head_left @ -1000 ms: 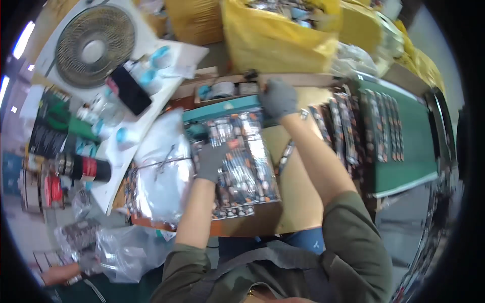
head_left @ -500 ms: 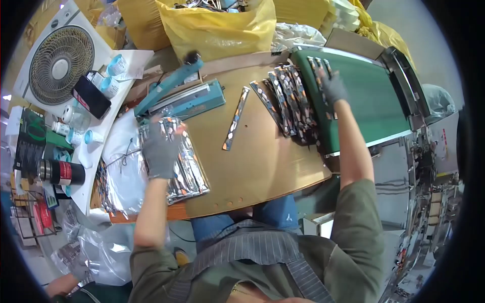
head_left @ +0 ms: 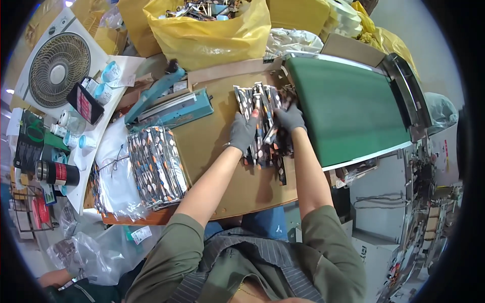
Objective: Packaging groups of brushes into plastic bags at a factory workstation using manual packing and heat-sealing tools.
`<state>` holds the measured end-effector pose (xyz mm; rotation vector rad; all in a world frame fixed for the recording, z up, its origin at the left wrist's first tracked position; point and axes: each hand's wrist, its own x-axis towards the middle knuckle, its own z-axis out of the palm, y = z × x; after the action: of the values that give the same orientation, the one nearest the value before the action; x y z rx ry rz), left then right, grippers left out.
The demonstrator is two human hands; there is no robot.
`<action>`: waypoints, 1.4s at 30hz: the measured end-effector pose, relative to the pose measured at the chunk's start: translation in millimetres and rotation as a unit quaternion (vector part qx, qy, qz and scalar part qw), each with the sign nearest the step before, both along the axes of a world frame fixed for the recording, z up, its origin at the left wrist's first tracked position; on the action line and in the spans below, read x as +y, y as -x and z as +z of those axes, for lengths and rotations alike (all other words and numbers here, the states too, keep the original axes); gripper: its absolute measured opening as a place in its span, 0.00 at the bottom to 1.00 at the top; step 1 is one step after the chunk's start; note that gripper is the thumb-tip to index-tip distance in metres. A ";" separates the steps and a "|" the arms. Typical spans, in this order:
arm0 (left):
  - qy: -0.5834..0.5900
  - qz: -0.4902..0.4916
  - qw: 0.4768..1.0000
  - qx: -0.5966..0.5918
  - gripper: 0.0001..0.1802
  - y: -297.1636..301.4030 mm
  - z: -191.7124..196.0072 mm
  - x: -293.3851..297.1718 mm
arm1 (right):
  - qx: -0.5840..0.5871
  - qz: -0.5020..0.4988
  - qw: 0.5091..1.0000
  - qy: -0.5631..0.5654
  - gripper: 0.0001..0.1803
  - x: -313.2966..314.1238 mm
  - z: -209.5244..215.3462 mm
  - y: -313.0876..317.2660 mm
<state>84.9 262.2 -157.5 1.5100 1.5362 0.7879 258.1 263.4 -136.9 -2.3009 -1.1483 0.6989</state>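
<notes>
Both hands on the sachets point(head_left: 262, 118), worktop point(head_left: 212, 146) beside the belt point(head_left: 348, 106). Left hand point(head_left: 242, 132) and right hand point(head_left: 289, 120) clasp opposite sides; long axis points away.

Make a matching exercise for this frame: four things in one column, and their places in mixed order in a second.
1. fan
2. yellow bag
3. conveyor belt
4. stack of packets

a. right of the hands
b. top left corner
c. left of the left hand
d. far edge of the table, behind the heat sealer

Pairs: 1-b, 2-d, 3-a, 4-c
</notes>
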 end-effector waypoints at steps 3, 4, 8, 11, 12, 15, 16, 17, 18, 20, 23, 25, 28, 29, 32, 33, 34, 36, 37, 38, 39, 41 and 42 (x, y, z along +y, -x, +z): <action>-0.017 0.012 0.999 -0.044 0.42 -2.2 -3.4 4.7 | -0.014 -0.020 0.999 -0.036 0.39 -1.2 -20.0 9.9; 0.050 0.002 0.995 -0.083 0.41 1.3 1.7 7.7 | 0.017 0.029 0.999 -0.032 0.43 -4.7 -5.8 26.0; 0.263 0.031 0.911 -0.317 0.32 17.6 6.9 7.2 | 0.526 0.071 0.846 -0.051 0.29 -14.7 -46.9 42.7; 0.289 0.007 0.897 -0.336 0.25 56.0 14.9 2.6 | 0.707 0.048 0.703 -0.054 0.18 -29.7 -14.6 76.4; 0.172 -0.019 0.921 -0.348 0.21 63.7 31.4 -5.4 | 0.689 0.078 0.712 -0.115 0.20 -36.0 1.8 88.2; -0.067 -0.114 0.920 -0.370 0.34 78.7 91.8 -33.3 | 0.605 0.189 0.704 -0.322 0.34 -58.0 65.0 104.5; -0.067 -0.151 0.918 -0.360 0.41 86.9 105.3 -40.4 | 0.578 0.220 0.705 -0.346 0.37 -64.2 80.8 105.2; -0.071 -0.186 0.916 -0.348 0.47 98.8 118.5 -46.3 | 0.552 0.255 0.702 -0.370 0.40 -66.5 91.6 107.7; -0.039 -0.199 0.920 -0.335 0.51 107.5 126.3 -53.3 | 0.554 0.307 0.709 -0.308 0.45 -69.3 96.6 103.0; 0.004 -0.223 0.916 -0.335 0.54 124.0 99.6 -60.9 | 0.529 0.351 0.718 -0.286 0.57 -76.8 88.6 105.0; -0.061 -0.259 0.903 -0.338 0.54 121.7 84.5 -77.7 | 0.539 0.349 0.705 -0.301 0.63 -97.5 90.3 117.8; -0.065 -0.246 0.940 -0.227 0.48 120.0 75.9 -90.9 | 0.563 0.318 0.722 -0.245 0.61 -111.9 92.6 124.9; -0.033 -0.278 0.919 -0.278 0.41 125.1 85.1 -108.3 | 0.498 0.260 0.790 -0.245 0.56 -137.6 104.3 149.6; -0.058 -0.323 0.912 -0.248 0.38 130.8 91.7 -115.0 | 0.435 0.239 0.823 -0.278 0.54 -147.8 111.7 158.7; 0.226 -0.290 0.815 -0.447 0.34 154.4 84.4 -164.1 | 0.497 0.289 0.771 -0.273 0.49 -158.2 124.7 167.4; 0.338 -0.260 0.745 -0.513 0.33 157.6 65.9 -181.8 | 0.559 0.299 0.756 -0.163 0.46 -157.8 136.0 169.7; 0.309 -0.227 0.731 -0.565 0.33 153.4 45.4 -197.1 | 0.599 0.341 0.723 -0.048 0.40 -148.8 119.4 168.2; 0.209 -0.202 0.751 -0.593 0.34 150.5 35.0 -213.8 | 0.650 0.341 0.678 0.053 0.25 -142.8 69.5 170.3; 0.074 -0.153 0.871 -0.460 0.33 158.1 5.2 -224.3 | 0.687 0.307 0.658 0.034 0.18 -147.7 58.5 165.9; 0.074 -0.182 0.929 -0.314 0.28 180.4 -8.3 -231.2 | 0.699 0.271 0.661 0.017 0.15 -154.9 59.7 169.8; 0.076 -0.193 0.967 -0.151 0.23 218.4 -11.4 -243.0 | 0.717 0.244 0.653 0.009 0.13 -160.6 61.7 182.4; 0.251 -0.014 0.929 -0.272 0.17 289.9 -27.9 -245.8 | 0.705 0.190 0.683 -0.022 0.11 -168.5 62.1 168.3; 0.086 0.048 0.991 -0.089 0.16 335.5 -19.7 -250.7 | 0.722 0.198 0.663 -0.015 0.11 -168.1 56.1 166.2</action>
<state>-250.6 11.5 -177.1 1.2139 1.5108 0.8010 91.9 95.4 -80.9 -0.7165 -0.6938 2.0421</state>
